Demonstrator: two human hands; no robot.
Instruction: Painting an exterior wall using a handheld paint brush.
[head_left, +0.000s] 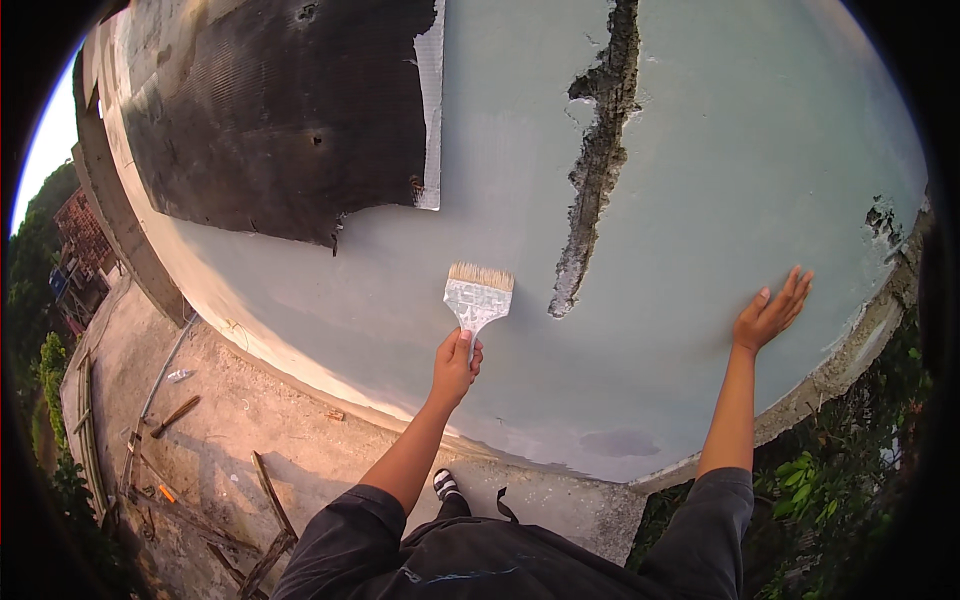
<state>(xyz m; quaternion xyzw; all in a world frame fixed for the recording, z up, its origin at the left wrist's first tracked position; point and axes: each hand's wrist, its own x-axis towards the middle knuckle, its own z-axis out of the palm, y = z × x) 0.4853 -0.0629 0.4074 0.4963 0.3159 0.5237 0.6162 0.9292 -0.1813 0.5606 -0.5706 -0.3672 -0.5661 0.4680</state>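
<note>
My left hand (457, 366) is closed round the handle of a wide paintbrush (479, 296). Its pale bristles point up along a light blue-grey wall (520, 390), and whitish paint smears its ferrule. Whether the bristles touch the wall I cannot tell. Over at the right, my right hand (773, 310) lies flat against the same wall with its fingers stretched out and holds nothing. Between and above the hands, a rough dark gouge (603, 160) runs down through the wall's surface. A dark ribbed sheet (290, 120) covers the wall's upper left.
Pieces of wood (272, 495) and a thin pipe (165, 375) lie on the concrete floor (230, 420) at the lower left. A rough ledge edge (840, 370) borders the wall at right, with green plants (800, 485) below it. My shoe (446, 484) stands near the wall's foot.
</note>
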